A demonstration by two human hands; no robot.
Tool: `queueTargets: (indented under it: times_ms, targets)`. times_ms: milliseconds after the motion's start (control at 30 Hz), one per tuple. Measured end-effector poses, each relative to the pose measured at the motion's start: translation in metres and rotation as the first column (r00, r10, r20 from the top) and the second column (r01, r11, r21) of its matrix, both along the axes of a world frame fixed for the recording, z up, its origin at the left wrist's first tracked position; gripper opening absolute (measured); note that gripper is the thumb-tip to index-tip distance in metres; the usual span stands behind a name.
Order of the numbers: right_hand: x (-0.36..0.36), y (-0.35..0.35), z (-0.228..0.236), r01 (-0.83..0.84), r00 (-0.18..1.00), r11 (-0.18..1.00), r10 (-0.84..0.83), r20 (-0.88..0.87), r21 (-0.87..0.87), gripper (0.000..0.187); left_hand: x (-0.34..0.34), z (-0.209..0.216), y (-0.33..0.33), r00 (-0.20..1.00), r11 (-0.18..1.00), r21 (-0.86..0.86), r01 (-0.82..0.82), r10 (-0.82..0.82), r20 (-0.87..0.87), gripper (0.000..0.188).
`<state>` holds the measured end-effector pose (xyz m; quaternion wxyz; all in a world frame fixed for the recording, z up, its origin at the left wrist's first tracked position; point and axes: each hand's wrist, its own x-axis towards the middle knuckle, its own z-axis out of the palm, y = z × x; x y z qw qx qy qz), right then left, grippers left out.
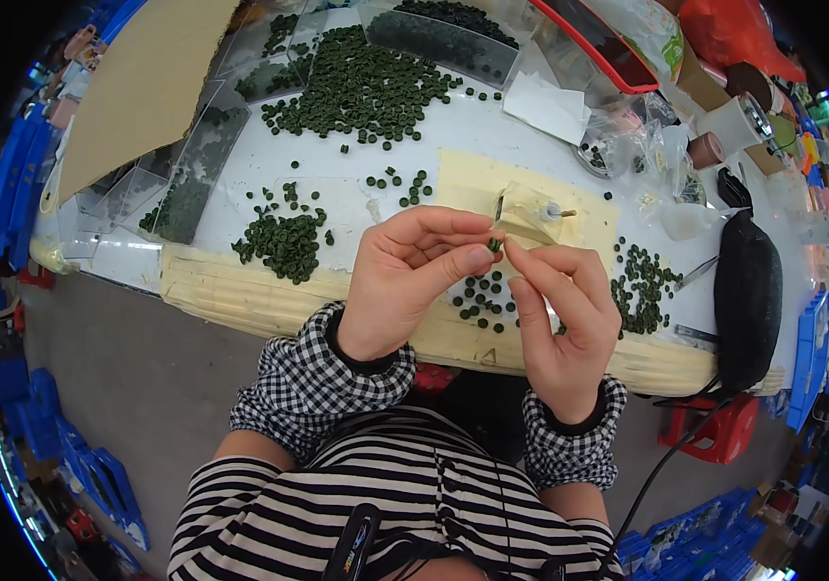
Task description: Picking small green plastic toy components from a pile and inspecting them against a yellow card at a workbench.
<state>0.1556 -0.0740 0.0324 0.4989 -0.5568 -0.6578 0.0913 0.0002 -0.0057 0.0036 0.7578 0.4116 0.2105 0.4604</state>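
Both hands meet over the front of the table. The thumb and forefinger of my left hand (397,276) pinch a small dark-green round piece (495,246). Close against it are the fingertips of my right hand (569,315), curled inward; what they grip, if anything, is too small to make out. Just behind the fingers, a cream block with a small metal-tipped peg (557,210) rests on a pale yellow sheet (463,179). Loose green pieces (477,305) lie beneath and between my hands.
Heaps of green pieces lie at the back (356,92), left (282,244) and right (642,290). Clear plastic trays (203,160) and cardboard (143,77) stand left. A black pouch (748,281), tweezers (697,272), a white tissue (547,107) and a red-edged phone (598,44) lie right.
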Motion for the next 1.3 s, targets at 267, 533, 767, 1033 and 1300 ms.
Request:
queueTargets:
  times_ms: [267,533,767,1033,1300]
  targets:
    - [-0.004,0.000,-0.010,-0.020,1.000,0.999,0.021,-0.021,0.038,0.035,-0.001,-0.002,0.000,0.997,0.996,0.087,-0.026,0.032,-0.066,0.020]
    - [-0.001,0.003,-0.013,-0.042,0.999,0.994,0.040,0.021,0.102,0.037,0.000,0.001,0.000,0.997,0.996,0.085,-0.025,0.031,-0.076,0.018]
    - [0.000,0.003,-0.014,-0.050,0.998,0.991,0.044,0.050,0.126,0.038,0.001,-0.001,-0.001,0.988,0.969,0.234,-0.077,0.105,-0.109,0.018]
    - [0.007,0.004,-0.014,-0.087,0.991,0.987,0.073,0.111,0.135,0.039,0.000,-0.003,-0.001,0.990,0.974,0.222,-0.034,0.063,-0.125,0.018]
    - [0.013,0.006,-0.018,-0.102,0.976,0.983,0.068,0.208,0.155,0.038,-0.002,-0.003,-0.001,0.988,0.978,0.207,-0.008,0.040,-0.152,0.017]
